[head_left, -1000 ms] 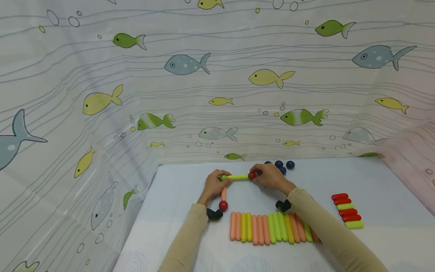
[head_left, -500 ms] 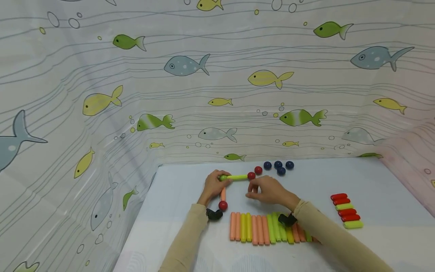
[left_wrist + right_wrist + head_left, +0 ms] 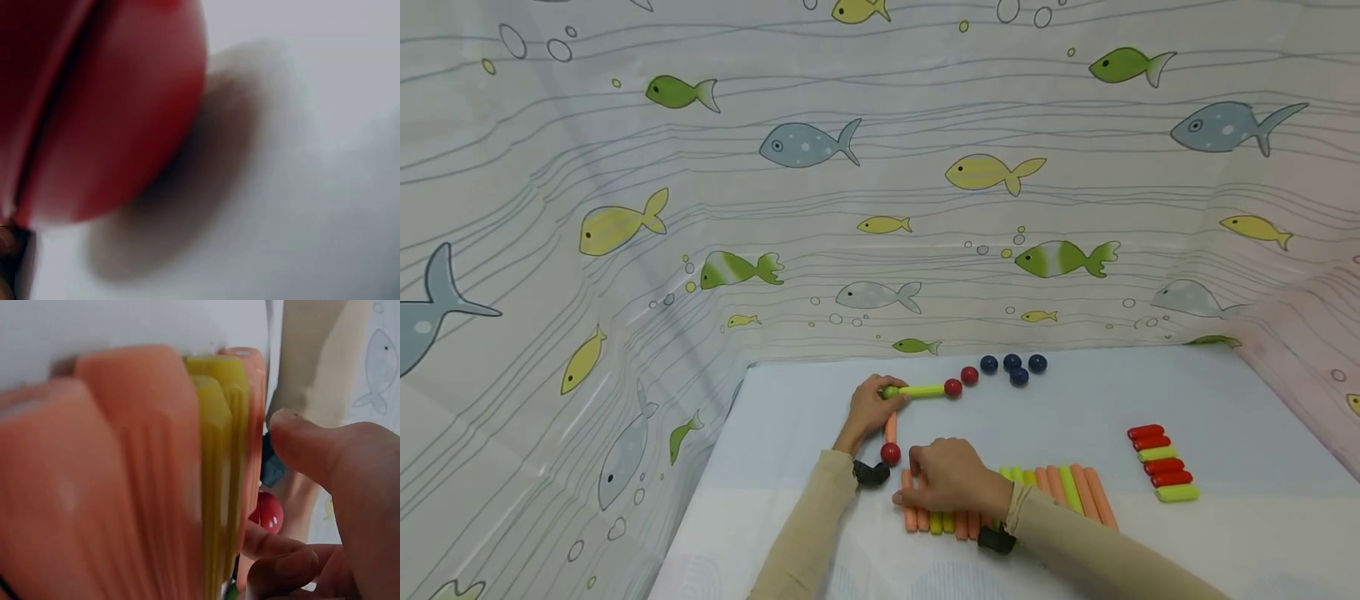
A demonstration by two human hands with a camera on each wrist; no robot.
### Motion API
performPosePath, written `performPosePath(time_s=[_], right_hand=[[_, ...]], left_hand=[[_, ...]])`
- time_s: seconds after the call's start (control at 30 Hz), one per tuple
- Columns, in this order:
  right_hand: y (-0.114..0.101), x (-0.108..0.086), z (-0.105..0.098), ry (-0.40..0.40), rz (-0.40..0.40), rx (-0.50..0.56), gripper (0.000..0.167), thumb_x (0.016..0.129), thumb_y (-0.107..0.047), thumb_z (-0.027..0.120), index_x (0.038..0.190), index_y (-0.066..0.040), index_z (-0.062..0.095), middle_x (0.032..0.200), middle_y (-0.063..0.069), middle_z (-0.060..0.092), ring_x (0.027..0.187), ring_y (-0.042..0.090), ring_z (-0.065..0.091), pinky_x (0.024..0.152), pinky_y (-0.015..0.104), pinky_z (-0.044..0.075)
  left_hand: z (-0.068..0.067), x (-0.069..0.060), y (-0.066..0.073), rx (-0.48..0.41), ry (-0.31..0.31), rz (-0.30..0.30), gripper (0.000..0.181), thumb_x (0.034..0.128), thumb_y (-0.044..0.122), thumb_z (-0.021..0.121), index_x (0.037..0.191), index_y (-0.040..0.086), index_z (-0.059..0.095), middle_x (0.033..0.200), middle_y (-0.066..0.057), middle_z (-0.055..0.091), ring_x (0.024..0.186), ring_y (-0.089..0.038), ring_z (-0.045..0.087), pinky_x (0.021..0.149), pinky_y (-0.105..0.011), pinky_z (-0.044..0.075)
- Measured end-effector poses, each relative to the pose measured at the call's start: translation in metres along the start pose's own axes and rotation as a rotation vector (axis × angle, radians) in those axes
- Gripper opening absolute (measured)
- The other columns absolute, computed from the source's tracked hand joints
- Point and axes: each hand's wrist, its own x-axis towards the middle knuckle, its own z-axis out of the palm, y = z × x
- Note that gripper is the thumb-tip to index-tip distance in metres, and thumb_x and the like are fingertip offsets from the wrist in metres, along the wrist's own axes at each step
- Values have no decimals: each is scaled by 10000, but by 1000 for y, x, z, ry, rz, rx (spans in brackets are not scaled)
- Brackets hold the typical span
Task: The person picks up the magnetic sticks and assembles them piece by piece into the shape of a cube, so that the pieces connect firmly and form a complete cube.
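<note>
My left hand [image 3: 868,408] grips the green ball [image 3: 889,392] at the corner where a yellow-green stick [image 3: 923,390] and an orange stick [image 3: 891,428] meet. Red balls cap the far ends of both sticks, one at the right [image 3: 952,387] and one lower down [image 3: 891,453], which looms large [image 3: 125,119] in the left wrist view. Over the left end of the stick row hovers my right hand [image 3: 953,477]. In the right wrist view, its thumb and fingers [image 3: 281,572] are parted beside the outermost orange stick [image 3: 253,425], holding nothing.
Several dark blue balls [image 3: 1037,363] and one loose red ball [image 3: 969,376] lie at the back. The row continues right with green and orange sticks [image 3: 1101,497]. Short red and yellow-green sticks [image 3: 1168,478] lie at the far right.
My right hand has let go of the red ball at the stick's right end and moved down and left to the row. The left hand stays on the green ball.
</note>
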Motion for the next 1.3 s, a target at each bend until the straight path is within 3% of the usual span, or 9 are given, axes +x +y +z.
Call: performPosePath(time_s=[0.17, 0.37, 0.67, 0.9, 1.07, 1.3], right_hand=[[-7, 2, 6, 42, 14, 2, 362, 884, -501, 782, 769, -191, 638, 557, -122, 485, 504, 46, 448, 484, 246, 365], [-14, 6, 10, 9, 108, 62, 346, 897, -390, 744, 645, -233, 567, 518, -120, 478, 490, 59, 456, 470, 240, 352], [-13, 6, 4, -21, 170, 241, 362, 940, -395, 712, 635, -213, 643, 520, -130, 519, 496, 64, 486, 487, 232, 349], [-4, 4, -16, -84, 188, 372, 434, 951, -402, 670, 584, -169, 648, 497, -119, 408, 454, 70, 399, 462, 227, 248], [1, 3, -19, -153, 173, 399, 365, 953, -401, 676, 691, -152, 724, 553, -100, 534, 510, 76, 484, 496, 222, 342], [0, 5, -14, -113, 183, 380, 378, 937, -375, 689, 617, -173, 681, 509, -114, 469, 467, 69, 451, 468, 216, 301]], left_hand=[[-2, 1, -2, -8, 5, 16, 236, 908, 277, 828, 1129, 197, 820, 1043, -58, 695, 848, -151, 506, 769, -295, 399], [-3, 2, -3, -47, -8, -3, 230, 919, 277, 825, 1136, 202, 818, 1058, -48, 693, 864, -148, 512, 777, -291, 409], [0, 0, -3, -53, 2, 21, 225, 913, 258, 829, 1122, 175, 823, 1018, -64, 691, 817, -140, 486, 727, -274, 389], [-2, -3, -3, -39, -6, 27, 235, 919, 266, 825, 1134, 172, 820, 1019, -68, 692, 817, -138, 491, 727, -275, 391], [-5, -2, -2, -31, 6, 46, 230, 914, 258, 837, 1124, 166, 821, 1035, -76, 706, 839, -144, 512, 759, -279, 405], [-1, 0, -3, -50, -16, 20, 229, 925, 269, 830, 1137, 183, 818, 1082, -74, 707, 874, -151, 526, 792, -298, 422]])
